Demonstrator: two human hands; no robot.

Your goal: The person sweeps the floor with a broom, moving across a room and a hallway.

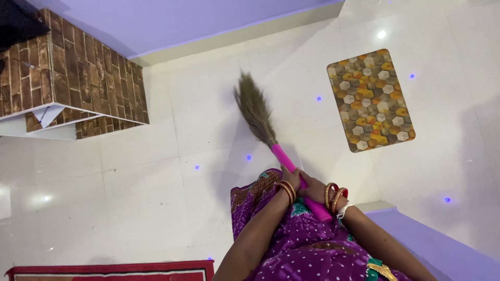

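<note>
I hold a grass broom with both hands over a glossy white tiled floor (156, 198). Its brown bristles (255, 109) point away from me and rest near the floor; its pink handle (281, 155) runs back toward my body. My left hand (291, 179) grips the handle higher up, with orange bangles on the wrist. My right hand (312, 190) is closed around the handle just behind it, also with bangles and a white thread. The handle's end (322, 212) sticks out past my right wrist. My purple dotted clothing (302, 244) fills the bottom centre.
A hexagon-patterned yellow and orange mat (371, 99) lies on the floor at the right. A brick-patterned wall block with a white shelf (78, 73) stands at the left. A red-edged rug (109, 270) lies at the bottom left. Lilac walls (182, 21) border the floor.
</note>
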